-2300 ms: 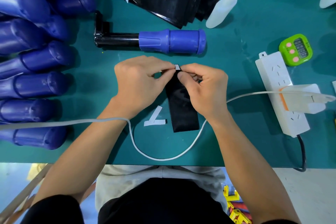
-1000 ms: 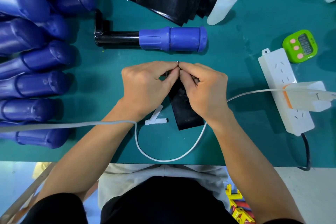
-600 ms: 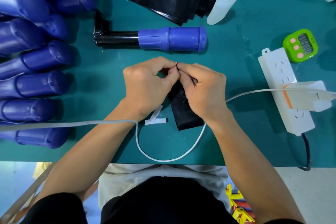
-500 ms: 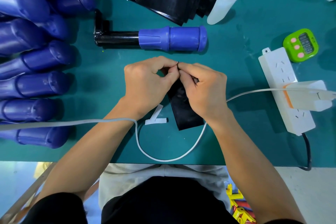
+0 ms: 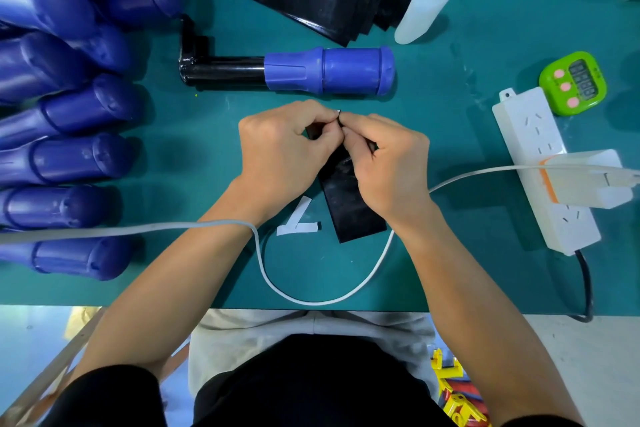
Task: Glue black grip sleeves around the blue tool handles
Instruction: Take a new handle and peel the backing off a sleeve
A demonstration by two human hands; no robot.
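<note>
My left grip (image 5: pixel 284 146) and right grip (image 5: pixel 384 163) both pinch the far corner of the black sleeve (image 5: pixel 353 211), which runs lengthwise back toward me on the counter (image 5: pixel 467 270). The blue handle (image 5: pixel 346 71) lies crosswise just beyond both grips, about equally near either.

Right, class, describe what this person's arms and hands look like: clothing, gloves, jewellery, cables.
Both the left hand and the right hand are bare: no gloves, rings or watch show. The forearms are uncovered; black sleeves start at the upper arms. A white cable drapes over the left wrist.
</note>
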